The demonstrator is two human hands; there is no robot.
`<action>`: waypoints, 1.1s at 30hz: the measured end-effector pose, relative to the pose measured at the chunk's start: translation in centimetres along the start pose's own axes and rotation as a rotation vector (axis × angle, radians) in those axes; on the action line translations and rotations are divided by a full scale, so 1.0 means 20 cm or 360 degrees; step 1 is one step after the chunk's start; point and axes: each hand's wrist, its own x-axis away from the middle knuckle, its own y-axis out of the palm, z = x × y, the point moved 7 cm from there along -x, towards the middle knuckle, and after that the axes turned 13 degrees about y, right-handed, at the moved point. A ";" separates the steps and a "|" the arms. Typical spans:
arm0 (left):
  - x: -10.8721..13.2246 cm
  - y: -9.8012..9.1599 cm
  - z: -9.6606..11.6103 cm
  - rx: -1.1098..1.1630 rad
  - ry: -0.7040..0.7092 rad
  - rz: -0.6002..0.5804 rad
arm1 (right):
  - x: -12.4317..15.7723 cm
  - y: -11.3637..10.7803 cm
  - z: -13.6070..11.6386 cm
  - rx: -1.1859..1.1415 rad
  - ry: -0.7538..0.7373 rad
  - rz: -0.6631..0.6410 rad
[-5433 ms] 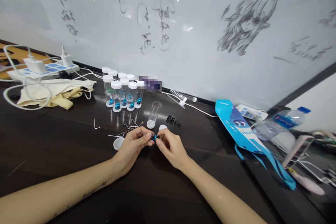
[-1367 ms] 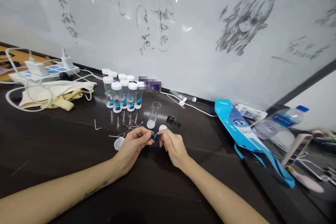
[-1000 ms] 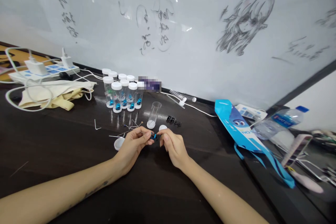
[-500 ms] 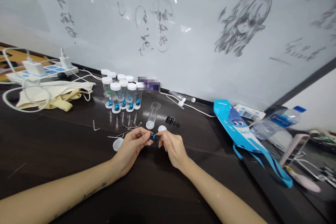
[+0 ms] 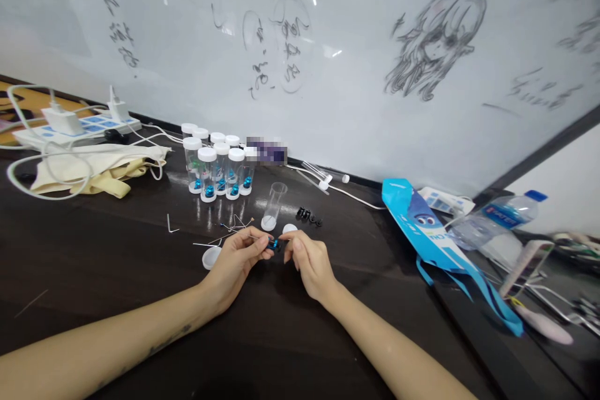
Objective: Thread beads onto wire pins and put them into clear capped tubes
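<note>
Both my hands meet just above the dark table [image 5: 117, 250]. My left hand [image 5: 237, 265] pinches a small blue and black part [image 5: 275, 244] between thumb and fingertips. My right hand [image 5: 310, 262] pinches the same part from the other side. Just behind them stands an open clear vial [image 5: 274, 205] with a loose white cap [image 5: 290, 228] beside it. Another white cap [image 5: 210, 257] lies left of my left hand. Several thin metal pins [image 5: 229, 229] lie scattered there, and small black parts [image 5: 308, 216] sit right of the vial.
Several capped vials [image 5: 215, 165] holding blue parts stand in a cluster behind. A small hex key [image 5: 170, 224] lies at left. Cream cloth bag [image 5: 94, 165] and power strip [image 5: 75, 125] with cables at far left. Blue bag [image 5: 435, 234] and water bottle [image 5: 497, 219] at right. Whiteboard [image 5: 351, 62] behind.
Hardly anything differs; both hands stay pinched on the small blue part, with only slight finger shifts and a small camera wobble.
</note>
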 end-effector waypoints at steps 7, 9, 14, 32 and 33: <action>0.00 0.00 0.00 0.0005 0.0007 0.0008 | 0.00 0.01 0.00 0.0007 -0.0002 -0.0030; 0.00 0.00 0.00 0.0008 0.0008 -0.0002 | 0.00 0.00 0.00 -0.0002 -0.0013 -0.0025; -0.01 0.00 -0.01 0.0028 0.0018 -0.0013 | 0.01 0.00 -0.01 -0.0025 -0.0071 -0.0040; 0.00 0.00 -0.02 0.0005 0.0009 -0.0048 | 0.00 0.00 -0.03 -0.0034 -0.0157 -0.0058; 0.00 0.00 -0.01 0.0009 0.0011 -0.0046 | 0.00 0.00 -0.03 -0.0031 -0.0157 -0.0062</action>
